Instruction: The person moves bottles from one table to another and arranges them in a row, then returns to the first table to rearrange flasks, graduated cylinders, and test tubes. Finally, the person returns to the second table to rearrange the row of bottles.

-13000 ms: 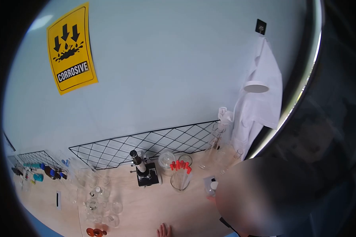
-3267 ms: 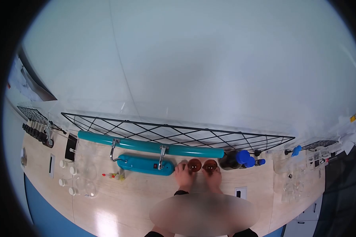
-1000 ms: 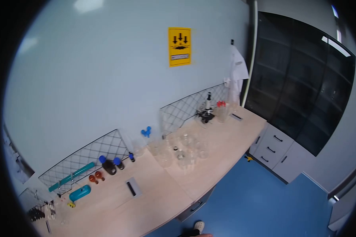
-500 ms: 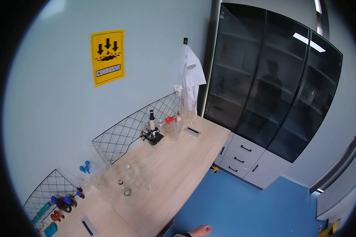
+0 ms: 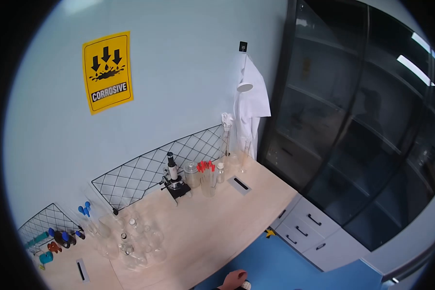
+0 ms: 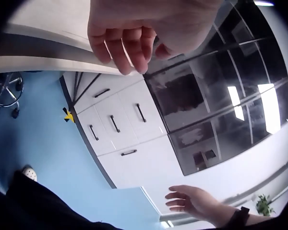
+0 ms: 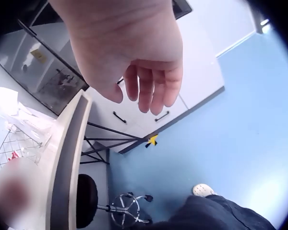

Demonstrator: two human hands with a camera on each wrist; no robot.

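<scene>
Hands of the person are both free and hold nothing. The left hand (image 6: 134,28) hangs with its fingers loosely bent and nothing between them, near the front edge of the wooden worktop (image 5: 217,222). The right hand (image 7: 129,57) is relaxed too, and its fingers point down over the blue floor (image 7: 240,120).

Under the worktop stand white drawers (image 6: 115,124) with dark handles, and a small yellow mark (image 7: 152,140) lies on the floor in front of them. A stool (image 7: 93,199) with a black seat stands close to the bench edge.

From where I stand, the worktop runs along the light blue wall up to the dark glass cabinet (image 5: 362,125). On it I see a microscope (image 5: 173,175), a beaker with red-capped tubes (image 5: 207,178) just beside it, and a group of clear glassware (image 5: 130,239) further to the left. A white lab coat (image 5: 252,104) hangs on the wall near the cabinet. A yellow "corrosive" sign (image 5: 107,71) is fixed above the wire grid (image 5: 154,174).
</scene>
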